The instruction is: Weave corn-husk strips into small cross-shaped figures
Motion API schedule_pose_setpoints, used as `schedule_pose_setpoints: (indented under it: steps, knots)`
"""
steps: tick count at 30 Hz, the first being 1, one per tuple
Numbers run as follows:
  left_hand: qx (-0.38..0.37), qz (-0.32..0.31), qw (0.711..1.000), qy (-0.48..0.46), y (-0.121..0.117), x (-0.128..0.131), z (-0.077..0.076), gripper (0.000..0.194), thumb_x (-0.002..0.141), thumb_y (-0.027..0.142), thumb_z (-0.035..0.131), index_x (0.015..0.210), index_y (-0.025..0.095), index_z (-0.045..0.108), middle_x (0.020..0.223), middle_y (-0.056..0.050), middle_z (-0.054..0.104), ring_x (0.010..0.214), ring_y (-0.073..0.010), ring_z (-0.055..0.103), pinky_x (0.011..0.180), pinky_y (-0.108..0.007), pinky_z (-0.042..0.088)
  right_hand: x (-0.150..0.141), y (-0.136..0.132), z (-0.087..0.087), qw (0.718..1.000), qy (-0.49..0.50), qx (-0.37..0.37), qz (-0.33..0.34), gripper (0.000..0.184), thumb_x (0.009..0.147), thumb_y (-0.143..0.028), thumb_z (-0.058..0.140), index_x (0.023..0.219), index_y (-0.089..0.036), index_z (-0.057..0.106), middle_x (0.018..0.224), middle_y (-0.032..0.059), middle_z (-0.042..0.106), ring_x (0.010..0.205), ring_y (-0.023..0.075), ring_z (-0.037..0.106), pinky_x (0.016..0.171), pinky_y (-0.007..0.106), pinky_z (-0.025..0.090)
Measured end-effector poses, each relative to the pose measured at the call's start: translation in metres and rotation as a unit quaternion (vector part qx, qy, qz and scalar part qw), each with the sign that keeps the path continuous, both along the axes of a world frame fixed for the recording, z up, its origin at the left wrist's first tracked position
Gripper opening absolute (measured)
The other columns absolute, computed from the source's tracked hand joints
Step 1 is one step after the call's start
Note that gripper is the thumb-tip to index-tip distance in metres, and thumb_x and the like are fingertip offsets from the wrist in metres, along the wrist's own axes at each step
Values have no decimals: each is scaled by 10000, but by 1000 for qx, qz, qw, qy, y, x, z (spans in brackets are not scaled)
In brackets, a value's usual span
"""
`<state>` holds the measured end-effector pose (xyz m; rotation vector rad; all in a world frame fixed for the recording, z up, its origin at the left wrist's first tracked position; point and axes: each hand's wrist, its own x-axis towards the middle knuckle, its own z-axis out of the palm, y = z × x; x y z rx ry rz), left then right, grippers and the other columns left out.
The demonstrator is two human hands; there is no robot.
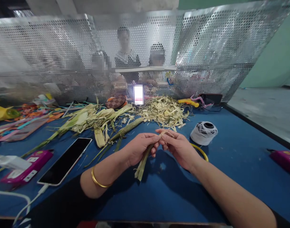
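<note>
My left hand [139,148] and my right hand [177,146] meet over the blue table [235,158]. Both pinch the top of a bundle of pale green leaf strips [143,161], whose loose ends hang down toward me. The fingers of each hand are curled closed on the strips. A gold bangle sits on my left wrist. Just beyond my hands lie a pile of shredded dry strips [164,110] and a heap of long green leaves [95,118].
A spool of white thread [204,132] stands right of my hands, with a yellow ring [200,151] beside it. A black phone [65,161] on a cable and a pink box [28,166] lie at left. Behind a perforated metal screen [216,47] sit three people.
</note>
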<state>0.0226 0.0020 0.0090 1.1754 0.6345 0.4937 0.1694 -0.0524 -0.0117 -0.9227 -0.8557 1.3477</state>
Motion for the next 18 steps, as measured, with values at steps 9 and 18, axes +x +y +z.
schedule_pose_setpoints:
  steps: [9,18]
  knots:
    - [-58,33,997,-35,4,-2,1,137,755,243,617,718,114,641,569,32,455,470,-51,410,467,-183,374,2,-2,1,993,-89,-62,48,310,579,-341,813,829,-181,724,749,7,669,533,76,503,544,249,399]
    - [-84,48,995,-22,5,0,-2,128,788,197,561,723,114,634,567,34,429,465,-51,394,463,-174,376,1,-1,0,990,-125,-59,21,236,630,-360,757,645,-175,611,528,-50,533,499,81,481,527,238,381]
